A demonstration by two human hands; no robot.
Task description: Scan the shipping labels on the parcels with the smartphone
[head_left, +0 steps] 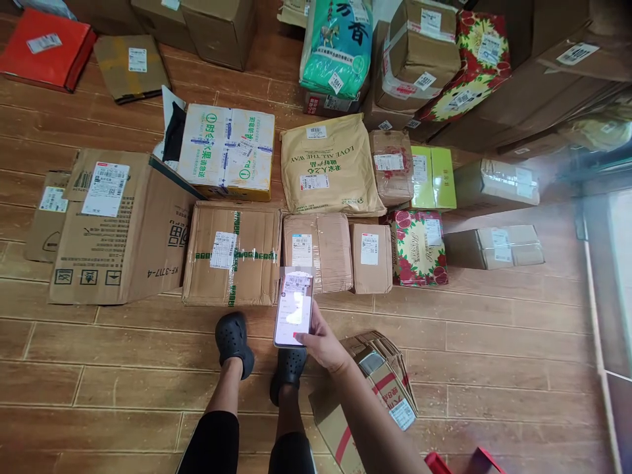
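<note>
A lit smartphone (293, 313) is in my right hand (323, 337), held upright along its right edge. My thumb rests on the lower part of its screen, near a small red button. The screen shows a shipping label and lines of text too small to read. Just beyond the phone stands a brown box (333, 253) with a white label. Left of it lies a wide carton (257, 230) with green printed tape, and to its right a small brown box (372, 263). My left hand is out of view.
Labelled parcels stand in rows on the wooden floor (172, 349). A large open carton (158, 250) is at left, a tan mailer bag (336, 164) at centre. Right of my feet, in dark clogs (234, 339), lies a flattened carton (330, 421). A glass door (612, 263) edges the right.
</note>
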